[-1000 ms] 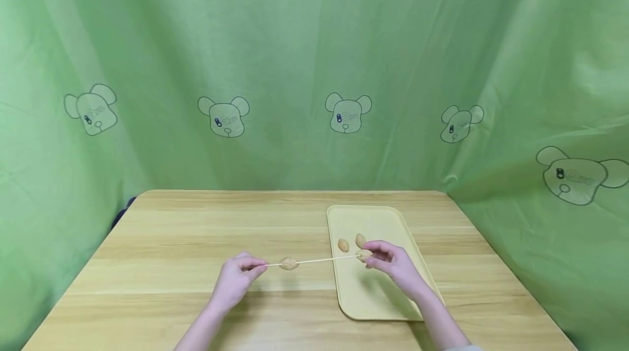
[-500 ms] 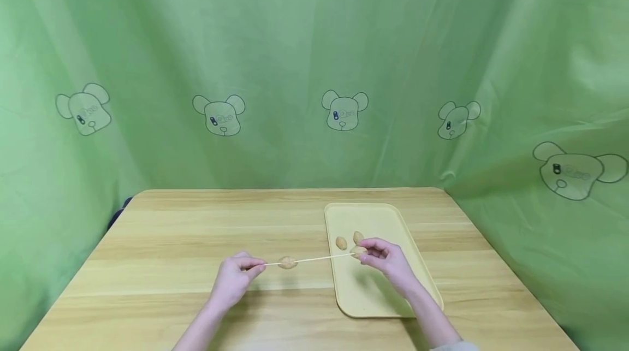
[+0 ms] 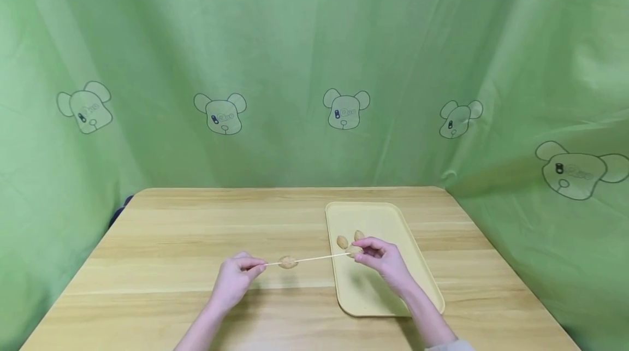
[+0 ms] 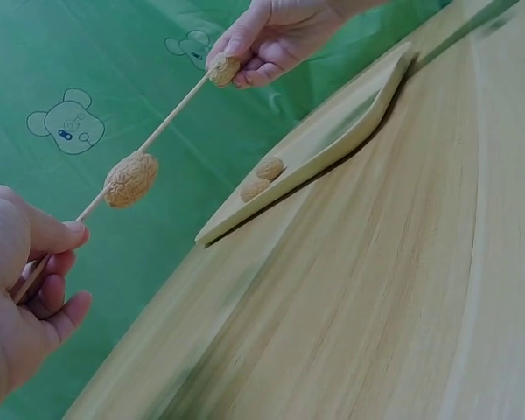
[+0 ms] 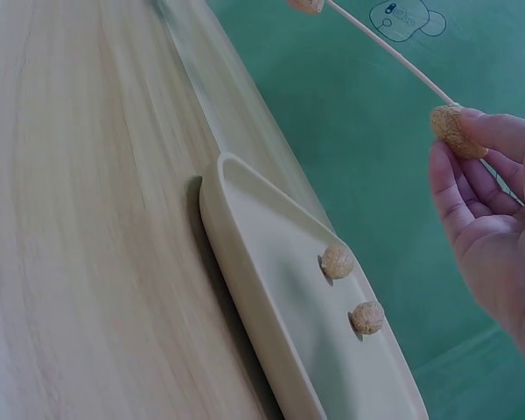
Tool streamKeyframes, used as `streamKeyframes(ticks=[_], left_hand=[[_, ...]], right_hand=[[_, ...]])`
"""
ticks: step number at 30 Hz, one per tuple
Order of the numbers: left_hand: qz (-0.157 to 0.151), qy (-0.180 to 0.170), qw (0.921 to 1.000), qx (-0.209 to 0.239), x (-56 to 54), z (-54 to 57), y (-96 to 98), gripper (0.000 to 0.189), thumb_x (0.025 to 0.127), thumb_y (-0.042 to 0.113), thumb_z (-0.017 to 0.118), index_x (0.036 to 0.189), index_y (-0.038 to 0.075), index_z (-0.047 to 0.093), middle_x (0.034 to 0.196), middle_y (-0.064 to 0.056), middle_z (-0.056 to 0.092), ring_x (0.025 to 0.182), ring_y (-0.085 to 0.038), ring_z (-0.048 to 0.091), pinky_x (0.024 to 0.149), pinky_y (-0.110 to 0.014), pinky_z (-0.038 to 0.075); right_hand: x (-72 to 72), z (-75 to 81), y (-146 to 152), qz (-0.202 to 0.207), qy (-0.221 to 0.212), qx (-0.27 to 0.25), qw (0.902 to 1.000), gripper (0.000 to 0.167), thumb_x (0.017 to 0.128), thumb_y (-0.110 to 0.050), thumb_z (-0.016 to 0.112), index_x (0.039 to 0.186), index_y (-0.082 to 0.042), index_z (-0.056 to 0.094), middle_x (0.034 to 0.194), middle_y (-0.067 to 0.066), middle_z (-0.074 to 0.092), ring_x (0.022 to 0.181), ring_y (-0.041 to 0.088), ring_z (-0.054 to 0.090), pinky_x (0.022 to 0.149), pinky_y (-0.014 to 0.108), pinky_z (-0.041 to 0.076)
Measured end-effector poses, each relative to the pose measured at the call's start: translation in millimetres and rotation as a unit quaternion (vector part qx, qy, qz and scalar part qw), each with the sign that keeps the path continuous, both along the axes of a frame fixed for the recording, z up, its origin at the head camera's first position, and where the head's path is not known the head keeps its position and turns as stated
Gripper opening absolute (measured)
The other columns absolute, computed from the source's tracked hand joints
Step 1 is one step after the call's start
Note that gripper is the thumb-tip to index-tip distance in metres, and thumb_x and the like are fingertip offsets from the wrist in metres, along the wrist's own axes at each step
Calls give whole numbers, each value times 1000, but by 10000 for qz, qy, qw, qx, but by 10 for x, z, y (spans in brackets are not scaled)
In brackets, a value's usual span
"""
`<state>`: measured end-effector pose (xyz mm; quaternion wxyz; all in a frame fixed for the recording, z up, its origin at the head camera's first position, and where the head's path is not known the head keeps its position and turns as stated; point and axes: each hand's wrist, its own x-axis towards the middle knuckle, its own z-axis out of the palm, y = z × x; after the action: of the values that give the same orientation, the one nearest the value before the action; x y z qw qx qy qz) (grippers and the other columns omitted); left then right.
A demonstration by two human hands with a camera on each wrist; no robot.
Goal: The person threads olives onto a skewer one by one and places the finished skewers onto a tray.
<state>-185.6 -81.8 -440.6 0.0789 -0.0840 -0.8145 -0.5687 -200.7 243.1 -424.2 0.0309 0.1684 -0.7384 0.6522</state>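
My left hand (image 3: 236,280) pinches a thin wooden skewer (image 3: 321,257) near its left end, between thumb and fingers. Close to that hand, a tan, wrinkled oval ball (image 4: 131,179) is threaded on the skewer. A second such ball (image 5: 455,131) is at the skewer's other end, pinched between the thumb and fingertips of my right hand (image 3: 388,263). The skewer runs into this ball, and its tip is hidden there. Both hands are raised, the right one over a pale yellow tray (image 3: 366,296). Two more wrinkled balls, one on the left (image 3: 342,242) and one beside it (image 3: 359,235), lie in the tray.
The tray stands on the right half of a light wood-grain table (image 3: 196,225). Green curtains (image 3: 275,56) printed with bear heads enclose the table's back and sides.
My right hand has moved left with its ball, and the bare stretch of skewer between the two balls has become shorter. My left hand has stayed almost in place.
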Motion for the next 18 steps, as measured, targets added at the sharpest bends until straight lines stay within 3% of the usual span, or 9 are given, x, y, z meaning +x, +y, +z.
streamKeyframes(ticks=[11, 18], left_hand=[[-56, -78, 9999, 138, 14, 23, 10, 7, 77, 3, 71, 84, 3, 73, 73, 0, 58, 69, -12, 48, 62, -23, 40], [-62, -36, 9997, 224, -2, 13, 31, 6, 77, 2, 71, 83, 3, 73, 72, 1, 59, 67, -12, 49, 61, -23, 40]], right_hand=[[8, -4, -56, -18, -33, -42, 10000, 37, 76, 6, 67, 106, 21, 52, 87, -1, 62, 78, 7, 58, 71, 20, 50], [0, -7, -85, -127, -47, -139, 9998, 32, 75, 5, 68, 104, 16, 57, 86, -2, 63, 77, 7, 59, 70, 20, 50]])
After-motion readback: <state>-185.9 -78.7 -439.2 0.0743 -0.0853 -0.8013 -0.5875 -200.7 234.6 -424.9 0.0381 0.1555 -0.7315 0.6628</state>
